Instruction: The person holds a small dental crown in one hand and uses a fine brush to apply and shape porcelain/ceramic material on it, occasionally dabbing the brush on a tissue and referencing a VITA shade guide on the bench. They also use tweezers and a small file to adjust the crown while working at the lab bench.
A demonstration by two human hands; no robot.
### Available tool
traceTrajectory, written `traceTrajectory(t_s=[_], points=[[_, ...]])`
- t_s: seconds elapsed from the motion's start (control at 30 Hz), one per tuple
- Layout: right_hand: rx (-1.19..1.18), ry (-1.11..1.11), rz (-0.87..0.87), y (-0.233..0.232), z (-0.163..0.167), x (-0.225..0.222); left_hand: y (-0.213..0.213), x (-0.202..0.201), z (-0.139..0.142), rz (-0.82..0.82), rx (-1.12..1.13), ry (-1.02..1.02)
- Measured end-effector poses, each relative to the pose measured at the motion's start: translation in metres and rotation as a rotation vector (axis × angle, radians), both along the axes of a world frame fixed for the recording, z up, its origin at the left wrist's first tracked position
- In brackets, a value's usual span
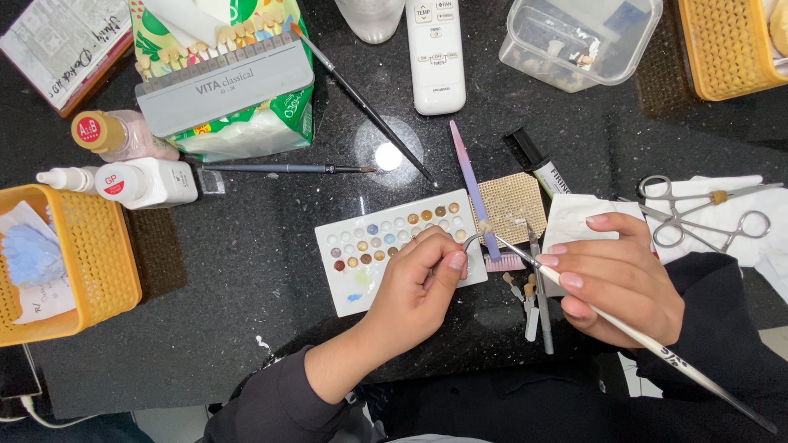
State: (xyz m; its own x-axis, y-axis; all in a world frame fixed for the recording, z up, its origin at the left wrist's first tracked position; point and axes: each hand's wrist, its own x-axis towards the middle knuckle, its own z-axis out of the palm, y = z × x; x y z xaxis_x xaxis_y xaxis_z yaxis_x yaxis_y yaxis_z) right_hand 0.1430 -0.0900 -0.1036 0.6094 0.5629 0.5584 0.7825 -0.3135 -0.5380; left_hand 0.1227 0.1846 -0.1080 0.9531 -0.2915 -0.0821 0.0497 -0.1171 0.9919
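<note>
So that its tip meets the small tooth point(486, 225), a brush point(624, 326) is pinched in the right hand point(620, 275); the tooth's wire holder point(469, 240) is clamped in the left hand point(419, 283) over the palette point(349, 291).

Both dark-sleeved forearms reach up from the lower edge, the bare left hand point(419, 283) curled with thumb and forefinger pinched together, the bare right hand point(620, 275) palm-down beside it, its pink-nailed fingers point(566, 279) pinched in a pen-like grip.
</note>
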Motion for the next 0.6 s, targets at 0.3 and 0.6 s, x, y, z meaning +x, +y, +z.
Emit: traceTrajectory(t_s=[0.3, 0.6], points=[[-0.015, 0.010, 0.008, -0.0012, 0.0006, 0.0007, -0.0002, 0.0004, 0.0006, 0.001, -0.001, -0.021], [0.002, 0.015, 0.017, 0.0006, 0.0000, 0.0003, -0.0001, 0.0008, 0.0001, -0.005, 0.014, -0.031]])
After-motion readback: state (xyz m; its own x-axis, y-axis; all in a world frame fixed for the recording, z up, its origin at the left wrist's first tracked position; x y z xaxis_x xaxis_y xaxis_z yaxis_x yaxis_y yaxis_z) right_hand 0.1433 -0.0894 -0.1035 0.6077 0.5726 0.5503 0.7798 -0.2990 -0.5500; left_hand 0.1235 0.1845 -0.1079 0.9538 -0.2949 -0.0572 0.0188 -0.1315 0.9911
